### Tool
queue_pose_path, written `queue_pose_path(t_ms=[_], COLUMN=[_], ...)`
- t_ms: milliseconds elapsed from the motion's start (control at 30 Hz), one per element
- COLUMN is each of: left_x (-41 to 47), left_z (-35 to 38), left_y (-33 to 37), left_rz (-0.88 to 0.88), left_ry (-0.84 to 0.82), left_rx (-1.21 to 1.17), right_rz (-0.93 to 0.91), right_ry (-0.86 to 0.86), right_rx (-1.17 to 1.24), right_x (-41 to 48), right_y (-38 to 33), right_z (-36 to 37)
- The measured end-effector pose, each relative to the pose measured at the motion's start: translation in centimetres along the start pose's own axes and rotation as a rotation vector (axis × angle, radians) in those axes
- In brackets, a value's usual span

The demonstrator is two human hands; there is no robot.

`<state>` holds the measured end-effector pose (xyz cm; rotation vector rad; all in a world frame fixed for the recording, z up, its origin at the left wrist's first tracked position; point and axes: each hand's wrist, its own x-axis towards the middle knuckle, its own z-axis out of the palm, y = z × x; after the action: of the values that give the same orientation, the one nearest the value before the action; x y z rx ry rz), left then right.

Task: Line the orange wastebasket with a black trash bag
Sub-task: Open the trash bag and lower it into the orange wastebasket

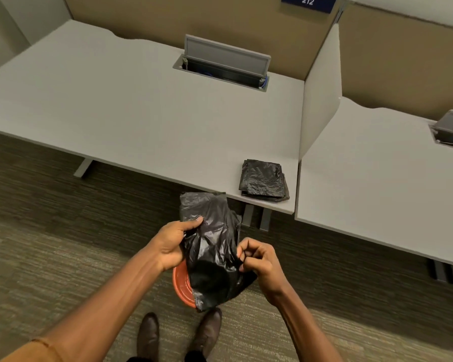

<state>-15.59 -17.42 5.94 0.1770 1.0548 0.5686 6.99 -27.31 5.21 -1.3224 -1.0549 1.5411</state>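
Note:
I hold a crumpled, partly folded black trash bag [212, 246] in front of me, above the floor. My left hand [174, 242] grips its left edge, thumb on top. My right hand [259, 259] pinches the bag's right edge with curled fingers. Below the bag stands the orange wastebasket [181, 283] on the carpet; only the left arc of its rim and inside shows, the rest is hidden by the bag.
A stack of folded black bags [264, 181] lies at the near right corner of the grey desk [115, 100]. A cable box [224, 64] is open at the desk's back. A divider panel [321, 100] separates a second desk [377, 173]. My shoes [178, 333] stand on the carpet.

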Motion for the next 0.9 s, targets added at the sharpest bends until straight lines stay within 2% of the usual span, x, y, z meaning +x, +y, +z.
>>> queue_pose_path(t_ms=[67,133,267,333,400,600,667,800,900], left_x=[-0.8,-1.8,-3.6,-4.4,-5.1,-7.2,-7.7,-8.4,-8.7], left_z=[-0.9,-1.8,-3.3,-4.1,-4.9,-6.9,-7.6,-9.2,-10.4], left_y=[0.4,0.7,0.9,1.0,1.0,1.5,1.9,2.9,3.7], left_rz=[0.058,0.120,0.266,0.323,0.362,0.450,0.460,0.368,0.365], left_ry=[0.008,-0.009,0.039,0.083,0.117,0.179,0.187,0.217,0.236], left_rx=[0.027,0.070,0.216,0.324,0.425,0.634,0.583,0.384,0.266], right_rz=[0.061,0.104,0.080,0.046,0.026,-0.048,-0.056,0.004,0.021], right_ry=[-0.057,-0.025,0.296,0.471,0.570,0.538,0.568,0.654,0.704], right_rx=[-0.021,-0.066,-0.235,-0.252,-0.229,-0.116,-0.059,0.137,0.185], right_x=[-0.3,-0.5,0.1,0.6,1.2,2.4,2.3,1.8,1.2], right_y=[0.4,0.7,0.3,-0.3,-1.2,-2.8,-2.6,-2.1,-1.7], right_z=[1.0,2.4,6.1,7.7,9.0,12.4,13.3,14.9,15.5])
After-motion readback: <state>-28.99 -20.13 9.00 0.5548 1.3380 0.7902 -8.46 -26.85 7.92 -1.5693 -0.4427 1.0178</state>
